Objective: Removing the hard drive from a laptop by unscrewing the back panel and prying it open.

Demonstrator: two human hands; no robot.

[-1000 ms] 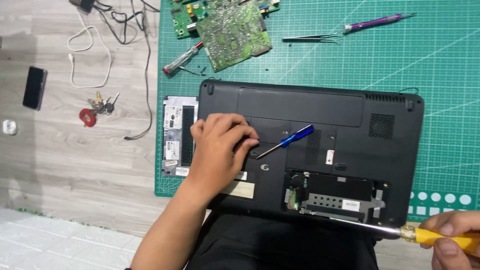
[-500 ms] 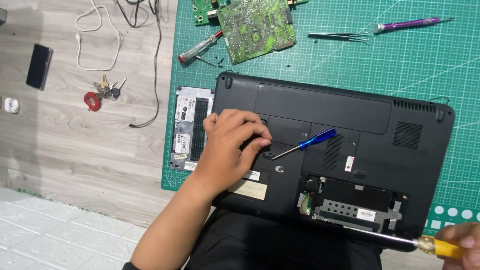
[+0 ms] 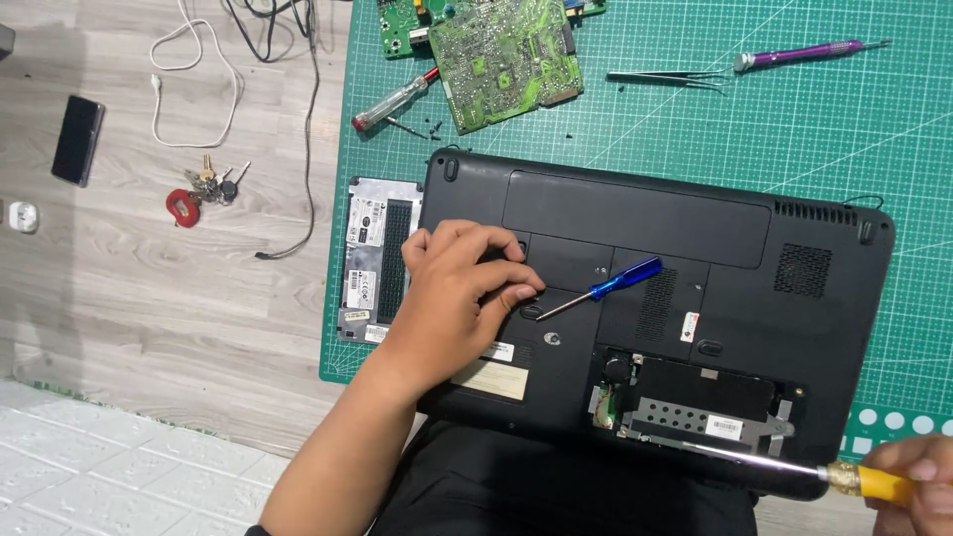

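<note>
blue screwdriver [image 3: 603, 290] lies just beside left hand's [image 3: 459, 290] fingers [image 3: 506, 295].

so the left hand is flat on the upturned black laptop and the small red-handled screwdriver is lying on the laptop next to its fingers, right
Not quite: the head view shows the small screwdriver lying on the upturned black laptop has a blue handle, not red. The rest holds: the left hand rests on the laptop, and the screwdriver's tip lies close to its fingers. A red-handled screwdriver lies on the green mat instead.
</note>
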